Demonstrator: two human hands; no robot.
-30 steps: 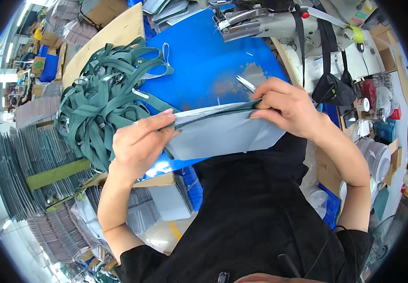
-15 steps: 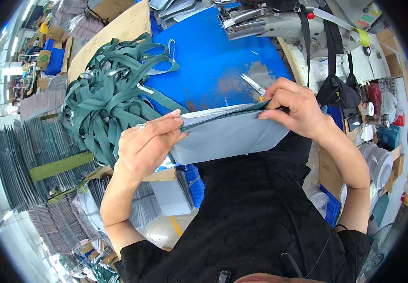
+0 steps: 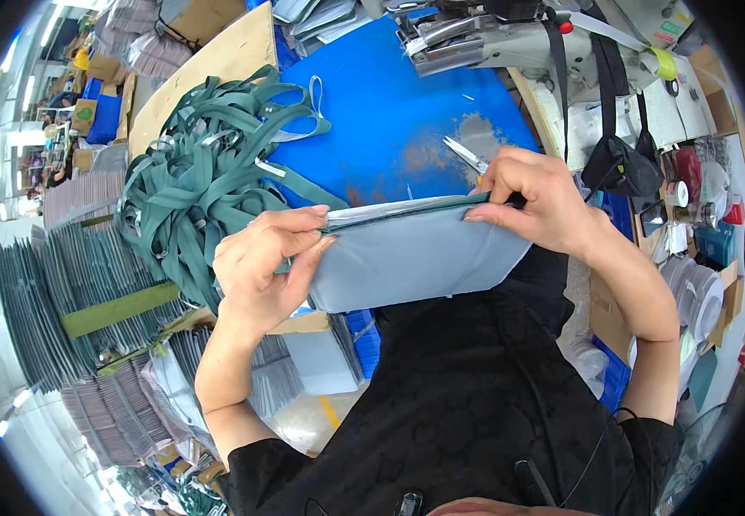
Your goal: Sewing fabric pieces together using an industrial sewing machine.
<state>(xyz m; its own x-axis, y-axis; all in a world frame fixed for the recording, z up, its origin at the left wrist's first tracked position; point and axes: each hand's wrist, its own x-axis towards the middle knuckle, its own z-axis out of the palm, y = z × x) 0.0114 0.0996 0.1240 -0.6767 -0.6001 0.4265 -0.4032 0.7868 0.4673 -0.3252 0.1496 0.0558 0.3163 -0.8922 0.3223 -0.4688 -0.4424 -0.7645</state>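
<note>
Both my hands hold a flat grey fabric panel (image 3: 415,254) with a dark green upper edge, in front of my body. My left hand (image 3: 265,267) pinches its upper left corner between thumb and fingers. At the upper right corner, my right hand (image 3: 536,198) grips the edge with the thumb on the near side and bent fingers behind. A whitish layer shows behind the green edge, so the piece looks folded or layered. Just beyond my right hand lies a pair of scissors (image 3: 465,155), its handles partly hidden. A heap of green webbing straps (image 3: 209,172) lies left of the panel.
A blue tabletop (image 3: 364,95) with a worn patch spreads beyond the panel. The sewing machine (image 3: 493,43) stands at the far right, with black straps and a black pouch (image 3: 622,168) hanging nearby. Tied stacks of grey-green panels (image 3: 46,301) stand to the left.
The panel's front face has tipped slightly more toward view and its lower edge sits a little lower. My left fingers have shifted their pinch at the corner; my right hand keeps its grip.
</note>
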